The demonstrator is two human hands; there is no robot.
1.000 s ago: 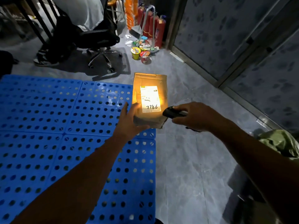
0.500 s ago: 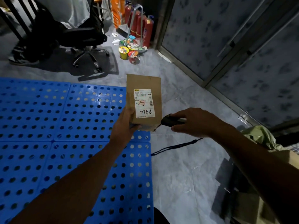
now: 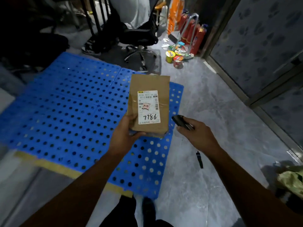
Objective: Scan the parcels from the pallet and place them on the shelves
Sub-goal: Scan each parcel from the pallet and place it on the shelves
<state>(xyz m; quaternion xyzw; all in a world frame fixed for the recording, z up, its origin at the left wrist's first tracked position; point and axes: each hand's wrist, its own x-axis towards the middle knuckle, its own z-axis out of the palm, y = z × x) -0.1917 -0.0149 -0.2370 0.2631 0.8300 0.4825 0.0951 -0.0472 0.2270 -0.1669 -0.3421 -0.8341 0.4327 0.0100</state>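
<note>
Above the pallet [image 3: 65,112]: one parcel [image 3: 147,84], label [image 3: 148,107] facing up.
Parcel axis: long side points away from the person.
Left hand [image 3: 126,133]: grips parcel's near end.
Right hand [image 3: 196,135]: holds one scanner [image 3: 180,122].

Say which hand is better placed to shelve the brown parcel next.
Left, probably: the left hand grips the parcel by its lower end and can carry it straight over, while the right hand is occupied holding the black scanner.
</note>
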